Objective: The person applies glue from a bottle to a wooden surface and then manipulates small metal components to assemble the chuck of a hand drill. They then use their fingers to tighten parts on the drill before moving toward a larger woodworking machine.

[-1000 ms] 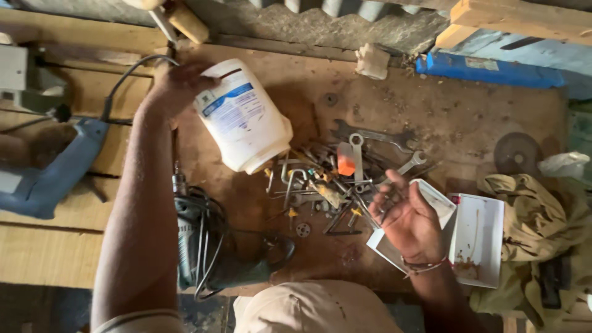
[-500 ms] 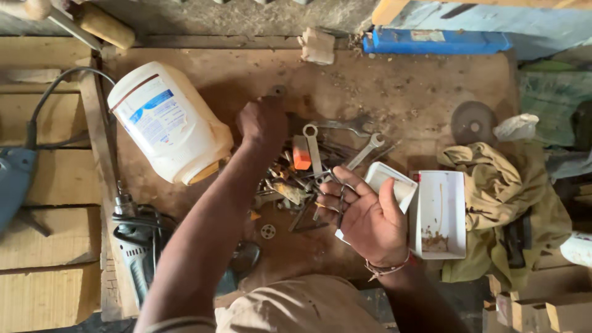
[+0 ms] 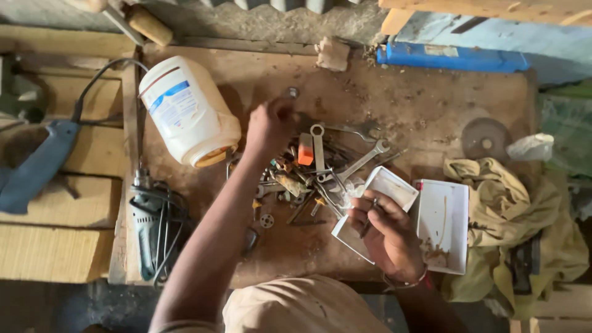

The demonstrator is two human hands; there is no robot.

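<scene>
Sorting small hardware from a loose pile on a worn wooden bench (image 3: 394,92)
Item: left hand (image 3: 271,126), fingers pinched together over the far side of the heap of spanners and bits (image 3: 314,172), apparently closed on a small piece (too small to tell what), a lone washer (image 3: 292,92) lying just beyond it; right hand (image 3: 385,231) near the front edge, curled around a thin dark rod (image 3: 368,225) and resting on the open white box (image 3: 382,203), kept close likely to receive pickings; white plastic jar (image 3: 185,111) tipped on its side toward the left edge, mouth facing the pile; electric drill (image 3: 151,225) at the front left corner
</scene>
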